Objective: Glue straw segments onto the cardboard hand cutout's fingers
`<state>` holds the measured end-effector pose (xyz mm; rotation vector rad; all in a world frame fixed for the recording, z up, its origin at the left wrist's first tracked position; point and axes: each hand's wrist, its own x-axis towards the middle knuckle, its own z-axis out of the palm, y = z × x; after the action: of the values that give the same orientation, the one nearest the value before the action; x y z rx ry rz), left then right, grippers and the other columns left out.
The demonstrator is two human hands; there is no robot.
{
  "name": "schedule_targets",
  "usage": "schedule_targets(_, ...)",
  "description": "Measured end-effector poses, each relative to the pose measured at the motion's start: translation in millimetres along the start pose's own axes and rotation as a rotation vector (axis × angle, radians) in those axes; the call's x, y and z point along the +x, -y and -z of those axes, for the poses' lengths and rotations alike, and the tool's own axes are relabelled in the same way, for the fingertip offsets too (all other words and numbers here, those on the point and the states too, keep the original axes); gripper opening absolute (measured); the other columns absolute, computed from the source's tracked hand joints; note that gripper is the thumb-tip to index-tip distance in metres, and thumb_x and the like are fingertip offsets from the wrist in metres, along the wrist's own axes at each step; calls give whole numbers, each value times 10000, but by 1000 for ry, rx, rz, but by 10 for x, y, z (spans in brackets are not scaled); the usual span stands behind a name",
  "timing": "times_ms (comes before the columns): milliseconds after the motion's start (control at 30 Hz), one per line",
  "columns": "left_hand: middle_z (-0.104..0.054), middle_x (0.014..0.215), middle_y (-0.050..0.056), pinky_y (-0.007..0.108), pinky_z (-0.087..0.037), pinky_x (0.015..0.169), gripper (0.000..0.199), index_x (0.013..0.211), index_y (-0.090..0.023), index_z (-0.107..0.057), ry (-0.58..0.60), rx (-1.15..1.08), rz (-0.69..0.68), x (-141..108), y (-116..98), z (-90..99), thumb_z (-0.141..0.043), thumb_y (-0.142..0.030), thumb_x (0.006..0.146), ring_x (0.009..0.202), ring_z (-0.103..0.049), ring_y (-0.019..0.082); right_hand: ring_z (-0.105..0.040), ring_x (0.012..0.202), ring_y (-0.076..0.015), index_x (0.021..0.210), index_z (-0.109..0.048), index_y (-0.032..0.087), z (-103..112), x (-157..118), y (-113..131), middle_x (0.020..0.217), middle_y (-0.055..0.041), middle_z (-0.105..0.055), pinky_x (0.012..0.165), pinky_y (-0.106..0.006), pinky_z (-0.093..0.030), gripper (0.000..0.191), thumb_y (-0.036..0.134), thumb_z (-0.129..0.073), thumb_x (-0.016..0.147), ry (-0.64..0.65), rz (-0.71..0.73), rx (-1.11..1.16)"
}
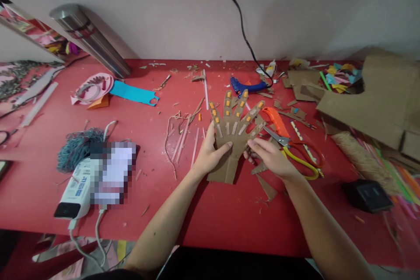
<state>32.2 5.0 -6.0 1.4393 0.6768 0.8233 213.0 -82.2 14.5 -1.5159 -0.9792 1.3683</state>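
A cardboard hand cutout (233,151) is held up over the red table, its fingers pointing away from me. Short orange straw pieces (227,113) sit in rows along four of its fingers, and clear straw pieces (234,128) line the upper palm. My left hand (210,152) grips the cutout's left edge, thumb on top. On the other side, my right hand (271,155) pinches the edge by the cutout's thumb; its fingertips are partly hidden. Scissors (288,141) with red and yellow handles lie just beyond my right hand, beside an orange-handled tool (276,121).
A blue glue gun (248,86) lies behind the cutout, its black cord rising up the wall. Clear straws (183,139), twine and cardboard scraps litter the table (157,210). To the left are a phone (114,173), power bank (78,188) and steel flask (95,41); cardboard (374,100) is piled right.
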Motion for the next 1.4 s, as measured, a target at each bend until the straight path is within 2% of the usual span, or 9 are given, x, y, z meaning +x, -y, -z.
schedule_targets(67, -513, 1497, 139, 520, -410, 1168, 711, 1501, -199, -336, -12, 37, -28, 2, -4, 6, -661, -299, 876, 1396, -493, 314, -558, 586, -136, 754, -581, 199, -18, -2, -12, 700, -44, -645, 562, -296, -471, 645, 843, -547, 775, -23, 1, 1)
schedule_targets(300, -573, 1429, 138, 481, -549, 1021, 728, 1515, -236, -306, 55, -26, -10, -26, -13, -27, -674, -338, 896, 1266, -609, 303, -464, 478, -109, 632, -488, 227, -103, 13, -25, 537, 7, -560, 488, -273, -392, 600, 792, -663, 729, -182, -1, -82)
schedule_targets(500, -715, 1112, 82, 484, -597, 923, 808, 1591, -251, -190, 69, -66, 43, -21, 12, 23, -632, -300, 915, 981, -724, 258, -498, 496, -112, 634, -516, 219, -74, 21, -3, 570, -17, -608, 501, -276, -414, 633, 836, -632, 714, -170, 9, -88)
schedule_targets(833, -715, 1098, 83, 466, -602, 893, 861, 1604, -244, -177, 69, -121, 107, -15, 16, 27, -649, -299, 885, 959, -728, 265, -523, 527, -116, 663, -521, 210, -36, 30, -44, 611, -27, -622, 544, -288, -447, 647, 848, -602, 727, -106, 6, -84)
schedule_targets(1100, -716, 1096, 82, 434, -582, 892, 826, 1599, -212, -184, 50, -29, 48, -23, -2, 20, -618, -282, 900, 943, -711, 244, -548, 551, -133, 673, -541, 207, -6, 42, -52, 628, -42, -630, 559, -295, -471, 663, 867, -568, 734, -87, 22, -137)
schedule_targets(1200, -701, 1176, 107, 456, -565, 945, 793, 1596, -200, -188, 39, 27, 4, -33, -19, 13, -587, -262, 913, 1013, -701, 254, -525, 522, -122, 658, -548, 208, 11, 48, -49, 601, -30, -612, 528, -275, -446, 627, 824, -576, 774, -128, 40, -187)
schedule_targets(1333, -597, 1394, 152, 473, -521, 1042, 758, 1580, -194, -222, 13, 78, -50, -46, -38, 4, -584, -264, 918, 1210, -635, 281, -490, 476, -116, 691, -600, 202, 28, 38, -47, 546, 0, -560, 485, -260, -402, 605, 790, -545, 825, -176, 80, -265)
schedule_targets(1400, -576, 1427, 151, 468, -519, 1052, 750, 1580, -200, -215, 17, 102, -66, -45, -48, 0, -571, -257, 922, 1239, -622, 281, -493, 477, -119, 700, -601, 204, 23, 25, -52, 548, 5, -556, 490, -258, -398, 593, 768, -514, 861, -195, 108, -313)
